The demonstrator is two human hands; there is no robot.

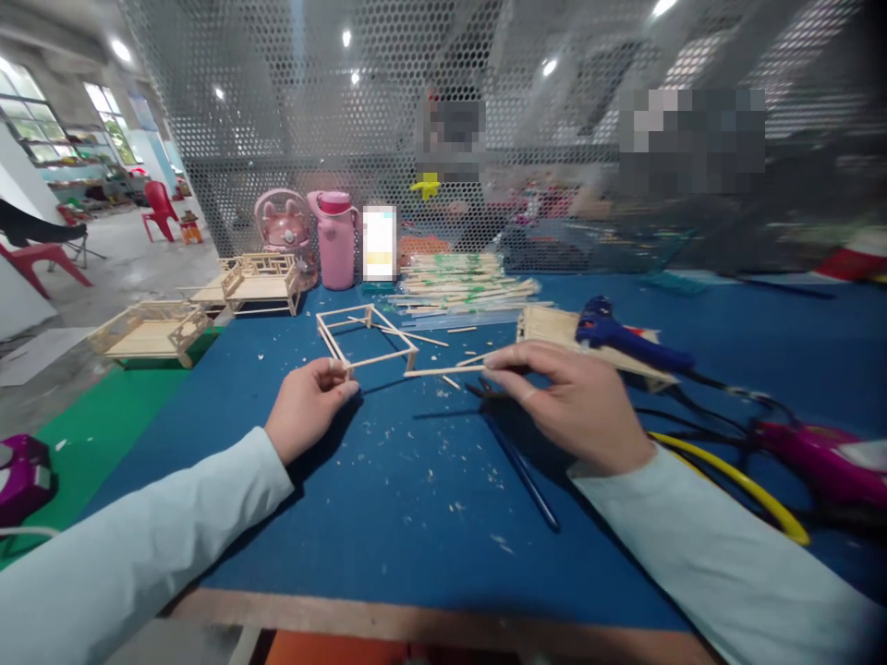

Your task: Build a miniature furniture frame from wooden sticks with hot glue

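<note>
My left hand [310, 406] pinches the near left corner of a thin wooden stick frame [380, 357], a rectangle with short legs. Between the thumb and fingers of my right hand [565, 392] is the right end of a thin wooden stick [447, 371]; its left end meets the near right corner of the frame. Whether the two are joined, I cannot tell. Loose sticks [462, 330] lie behind, some under the frame. Below my right hand a dark blue pen-like tool [523, 471] lies on the blue table mat [402, 526].
Small wooden furniture models [261, 288] stand at the back left. Bundled sticks [454, 282], a pink bottle [336, 245] and a lit phone [379, 242] line the mesh screen. To the right are a blue glue gun [630, 342], cables and yellow-handled pliers [738, 485].
</note>
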